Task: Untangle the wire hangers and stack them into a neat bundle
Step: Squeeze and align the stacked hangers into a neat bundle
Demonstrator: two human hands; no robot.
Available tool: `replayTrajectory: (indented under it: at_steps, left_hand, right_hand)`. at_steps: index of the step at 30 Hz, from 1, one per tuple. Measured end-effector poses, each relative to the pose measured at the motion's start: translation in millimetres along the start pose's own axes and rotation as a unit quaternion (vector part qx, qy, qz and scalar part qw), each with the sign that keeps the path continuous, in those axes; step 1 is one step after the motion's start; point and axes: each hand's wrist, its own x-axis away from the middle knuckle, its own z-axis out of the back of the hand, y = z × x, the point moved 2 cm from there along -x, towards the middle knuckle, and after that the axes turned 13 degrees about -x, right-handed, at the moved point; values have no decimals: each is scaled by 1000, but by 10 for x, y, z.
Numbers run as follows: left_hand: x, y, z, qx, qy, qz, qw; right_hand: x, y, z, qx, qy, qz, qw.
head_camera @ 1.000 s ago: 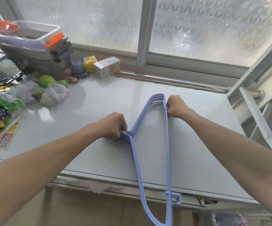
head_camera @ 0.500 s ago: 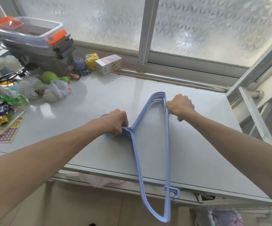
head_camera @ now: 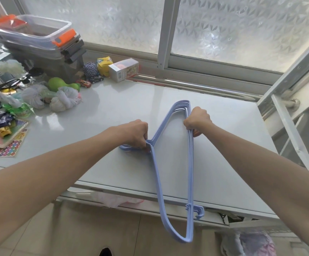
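Several light blue hangers [head_camera: 190,174] lie stacked as one bundle on the white table [head_camera: 113,111], with one end hanging past the near edge. My left hand [head_camera: 136,133] is closed around the hooks and necks at the bundle's left corner. My right hand [head_camera: 198,119] grips the long straight bars near the far corner. The far ends of the hangers fan slightly apart, while the near ends line up closely.
Clutter fills the table's left side: stacked plastic boxes [head_camera: 39,39], a green toy [head_camera: 57,84], white yarn balls [head_camera: 65,98], toy cars, a small carton [head_camera: 124,70]. A frosted window runs behind. A white metal frame [head_camera: 294,100] stands at the right.
The bundle has shifted slightly toward the far side of the table in both hands, and its near end hangs less far over the edge. Both grips are unchanged.
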Motion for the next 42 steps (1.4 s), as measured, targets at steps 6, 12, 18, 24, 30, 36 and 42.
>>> replayTrajectory:
  at_steps: [6, 12, 18, 24, 30, 36, 42]
  left_hand:
    - [3, 71, 22, -40, 2, 0, 999]
    - [10, 105, 29, -98, -11, -19, 995]
    - [72, 56, -12, -110, 22, -20, 993]
    - [107, 24, -26, -100, 40, -42, 993]
    - [69, -34, -56, -89, 44, -44, 994]
    - [78, -33, -51, -70, 45, -41, 996]
    - [85, -3, -66, -83, 50, -42, 994]
  right_hand:
    - [-33, 17, -19, 6, -11, -1, 1000]
    - [-69, 53, 0, -6, -14, -5, 1000]
    - [-92, 68, 23, -5, -18, -8, 1000]
    - [-80, 68, 17, -16, -25, -7, 1000]
    - [-47, 79, -33, -34, -7, -19, 999]
    - [-50, 40, -44, -19, 8, -25, 999]
    - [-44, 55, -67, -34, 0, -31, 999]
